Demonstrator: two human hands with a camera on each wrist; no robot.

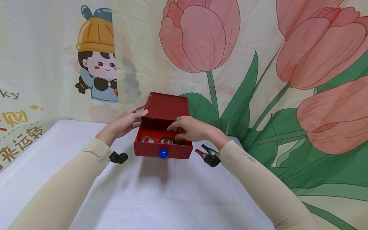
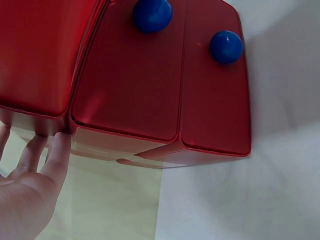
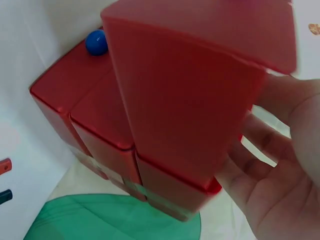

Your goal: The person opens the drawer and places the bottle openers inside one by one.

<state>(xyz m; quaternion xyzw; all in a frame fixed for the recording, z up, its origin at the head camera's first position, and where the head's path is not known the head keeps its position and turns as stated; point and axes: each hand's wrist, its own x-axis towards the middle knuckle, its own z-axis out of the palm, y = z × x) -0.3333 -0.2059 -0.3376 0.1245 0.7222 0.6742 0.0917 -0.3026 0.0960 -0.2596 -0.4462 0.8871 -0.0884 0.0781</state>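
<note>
Left hand (image 1: 126, 119) resting against red 3-drawer box (image 1: 168, 106), fingers (image 2: 60, 155) straightish; right hand (image 1: 191, 128) hanging over open top drawer (image 1: 150, 150), bottle opener (image 1: 172, 141) lying by fingertips (image 1: 179, 137), can't tell if pinching.

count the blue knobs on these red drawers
3: the top knob on the open drawer, the middle knob on the middle drawer, the bottom knob on the lowest drawer; any round the back would be hidden.

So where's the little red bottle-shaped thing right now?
In the head view, the red bottle-shaped thing lies on the white table, just right of the open red drawer, beside the green bottle-shaped one.
</note>
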